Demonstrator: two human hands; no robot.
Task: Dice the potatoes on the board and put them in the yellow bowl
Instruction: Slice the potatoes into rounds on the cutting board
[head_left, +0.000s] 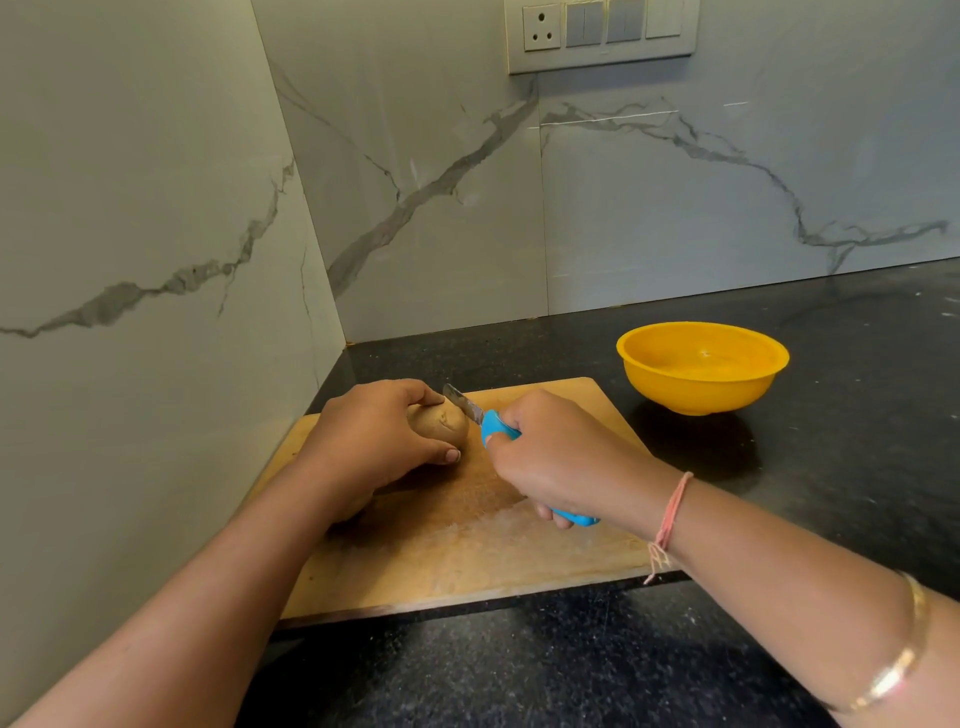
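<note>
From the head camera, a black speckled stone counter runs into a corner of grey-white marble-patterned wall panels with dark veins. The counter's polished top mirrors the wall at its far right. High on the back wall sits a grey switch panel with a white socket at its left end.

A worn rectangular wooden cutting board lies on the counter against the left wall. Its near edge is well back from the counter's near edge, and its middle is scored pale with cut marks.

A brown unpeeled potato rests on the board near its far left corner. The left hand covers it from the left, fingers curled over the top and thumb pressed against its near side, gripping it.

The right hand is wrapped tight round the bright blue handle of a small steel-bladed knife. The blade points to the far left and lies at the potato's right end. Whether it has entered the skin cannot be told.

A pink thread bracelet circles the right wrist, and a gold bangle sits further up that forearm.

A round yellow plastic bowl stands upright on the counter just past the board's far right corner, apart from it.
</note>
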